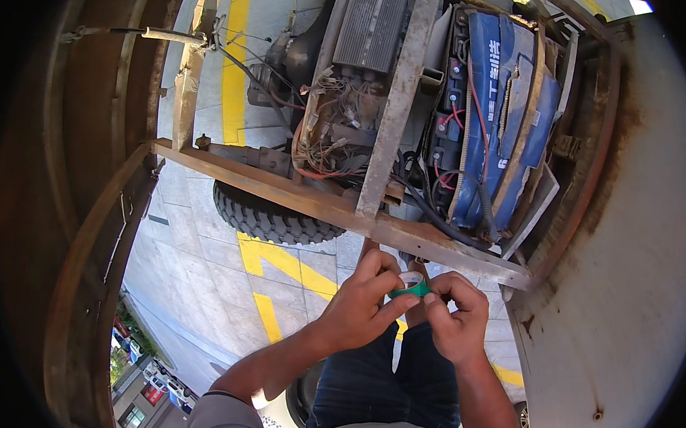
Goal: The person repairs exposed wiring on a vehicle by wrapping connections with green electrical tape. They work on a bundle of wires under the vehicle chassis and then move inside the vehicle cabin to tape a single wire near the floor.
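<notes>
A small roll of green tape (pixel 417 289) with a pale inner core is held in front of my body, below the metal frame. My left hand (pixel 364 303) is closed on the roll's left side, thumb along its lower edge. At the roll's right edge, my right hand (pixel 460 316) pinches the tape between thumb and fingers. Whether a loose end lies in that pinch is too small to tell. Just beyond my hands runs a rusty metal crossbar (pixel 312 204) of an opened vehicle body.
Inside the frame are a finned grey controller box (pixel 369 29), a tangle of wires (pixel 344 149) and batteries with red leads beside blue cardboard (pixel 499 115). A tyre (pixel 278 213) shows under the crossbar. Large rusty panels (pixel 615 301) stand on both sides. Yellow lines (pixel 267 317) mark the paved floor.
</notes>
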`<state>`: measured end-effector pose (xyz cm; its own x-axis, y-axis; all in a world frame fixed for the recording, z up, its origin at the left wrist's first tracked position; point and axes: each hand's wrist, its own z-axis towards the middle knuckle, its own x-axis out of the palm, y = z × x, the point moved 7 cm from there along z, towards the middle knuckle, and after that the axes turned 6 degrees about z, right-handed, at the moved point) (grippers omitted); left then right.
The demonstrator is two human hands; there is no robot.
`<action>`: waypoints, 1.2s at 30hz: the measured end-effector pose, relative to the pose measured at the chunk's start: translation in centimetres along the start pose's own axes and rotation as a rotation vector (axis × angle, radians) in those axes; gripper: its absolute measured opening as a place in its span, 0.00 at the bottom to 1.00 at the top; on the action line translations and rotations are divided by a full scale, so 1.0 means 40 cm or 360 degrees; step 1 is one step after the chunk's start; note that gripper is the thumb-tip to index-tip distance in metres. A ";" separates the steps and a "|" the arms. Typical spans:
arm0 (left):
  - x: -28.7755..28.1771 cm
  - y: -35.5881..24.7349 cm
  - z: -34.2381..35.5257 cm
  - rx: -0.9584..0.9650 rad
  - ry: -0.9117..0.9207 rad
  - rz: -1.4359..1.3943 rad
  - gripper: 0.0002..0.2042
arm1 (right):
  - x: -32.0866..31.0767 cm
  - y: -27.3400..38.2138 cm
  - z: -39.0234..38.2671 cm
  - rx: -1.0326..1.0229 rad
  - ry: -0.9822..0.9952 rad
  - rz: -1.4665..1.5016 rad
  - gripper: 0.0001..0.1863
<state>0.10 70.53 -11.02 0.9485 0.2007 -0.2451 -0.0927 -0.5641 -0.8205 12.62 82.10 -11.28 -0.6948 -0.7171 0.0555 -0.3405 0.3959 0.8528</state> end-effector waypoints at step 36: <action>-0.059 0.006 -0.019 0.0129 0.0255 -0.0160 0.18 | 0.048 0.002 0.047 -0.0240 0.0594 -0.0734 0.07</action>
<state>-1.95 69.33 -10.24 0.9897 0.1189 -0.0799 -0.0132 -0.4800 -0.8771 10.07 81.81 -12.09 -0.2188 -0.9586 -0.1821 -0.4412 -0.0693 0.8947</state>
